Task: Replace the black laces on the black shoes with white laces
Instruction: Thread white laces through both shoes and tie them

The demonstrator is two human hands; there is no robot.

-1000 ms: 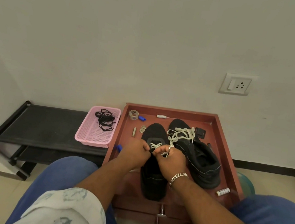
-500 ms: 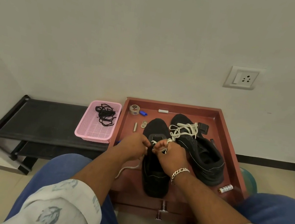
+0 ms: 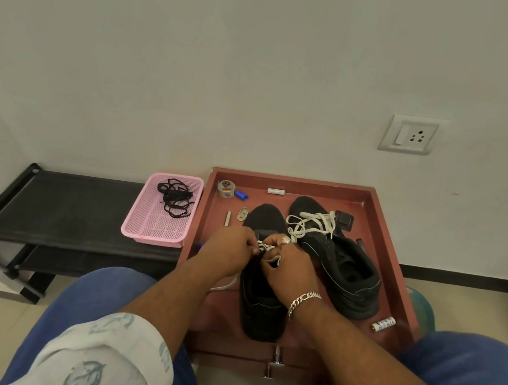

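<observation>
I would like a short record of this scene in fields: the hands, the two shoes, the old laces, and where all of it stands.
left hand: pinches the white lace over the near shoe
right hand: pinches the same lace, ring and bracelet on it
near shoe: black, lacing in progress
far shoe: black, already has white laces, loose
black laces: bundled in the pink basket
surface: both shoes stand in the red tray

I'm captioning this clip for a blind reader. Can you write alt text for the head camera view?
Both hands, left hand and right hand, pinch a white lace over the near black shoe in a red tray. The second shoe, already white-laced, lies beside it; black laces sit in a pink basket.
</observation>
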